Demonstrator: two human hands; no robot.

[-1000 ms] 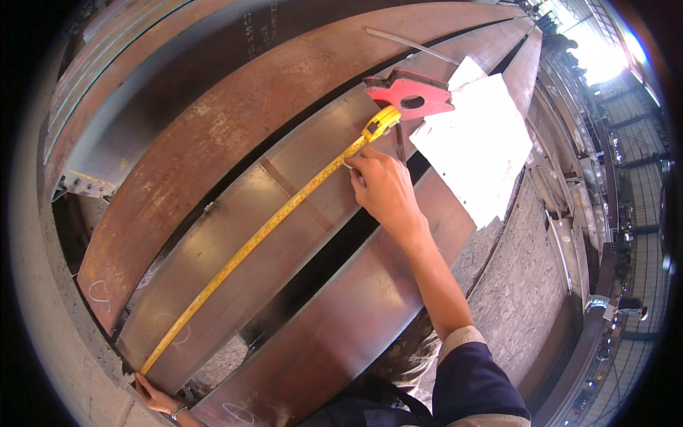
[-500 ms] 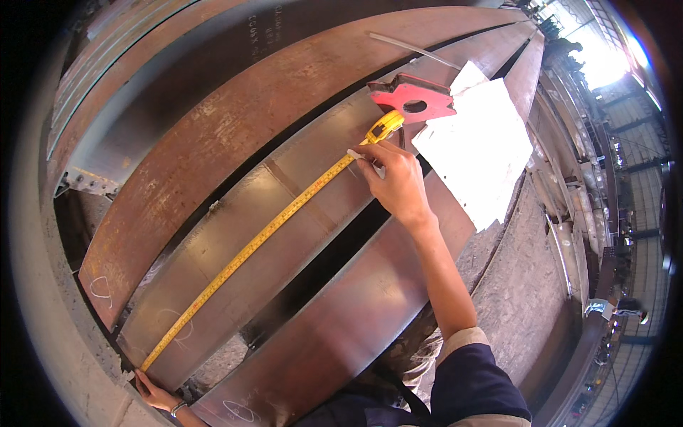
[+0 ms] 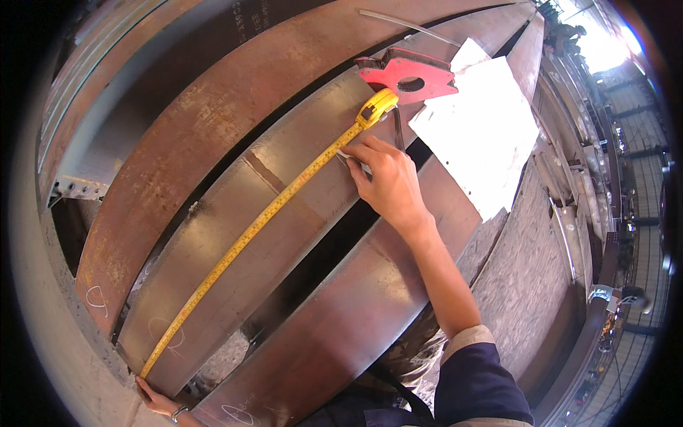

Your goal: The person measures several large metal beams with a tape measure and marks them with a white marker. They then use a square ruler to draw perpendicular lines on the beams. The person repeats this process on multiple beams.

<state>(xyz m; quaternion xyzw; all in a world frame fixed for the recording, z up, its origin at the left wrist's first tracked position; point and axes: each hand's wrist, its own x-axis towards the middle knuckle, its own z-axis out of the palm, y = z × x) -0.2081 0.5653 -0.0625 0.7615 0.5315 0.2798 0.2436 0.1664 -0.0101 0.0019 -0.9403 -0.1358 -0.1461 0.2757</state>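
A yellow tape measure (image 3: 377,108) lies on the middle steel plate (image 3: 299,228), its blade (image 3: 245,238) pulled out straight along the plate toward the lower left. At the plate's near-left edge, my left hand (image 3: 158,403) has its fingers closed at the end of the blade; the hook itself is hidden. My right hand (image 3: 390,181) pinches a thin white piece of chalk (image 3: 343,154), its tip at the side of the blade a little below the case. This hand is off the tape's case.
Beyond the case sits a red magnetic holder (image 3: 427,77) with a round hole, beside loose white paper sheets (image 3: 484,132). A thin metal strip (image 3: 405,25) lies farther back. Dark gaps (image 3: 313,270) separate the long plates. Steel beams (image 3: 597,349) stand at right.
My right hand has come slightly down and left, away from the tape's case, with the chalk now beside the blade. The left hand stays at the blade's end. The view has shifted slightly.
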